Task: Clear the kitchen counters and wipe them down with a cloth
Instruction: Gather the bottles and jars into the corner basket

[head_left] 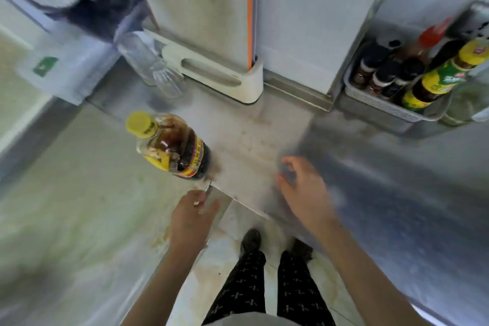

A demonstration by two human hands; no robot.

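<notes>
Steel counter [264,135] is being viewed from above; it is wrapping around the standing spot in a corner shape. Landmark: yellow-capped sauce bottle [172,148], being carried by the counter right at its inner corner, upright, about half full of dark liquid.

Fridge [201,8] is being seen well behind the bottle. Basket [383,106] of dark condiment bottles is being seen far right of it and further back. Clear empty bottle [150,63] is being seen behind it, at the fridge base.

Left hand [193,217] is being held just in front of the bottle at the counter's corner edge, back up, fingers loosely bent; nothing is seen being gripped, though it is blurred.

Right hand [304,193] is being held over the counter, right of the bottle and apart from it, fingers spread and half-curled, nothing being held.
</notes>
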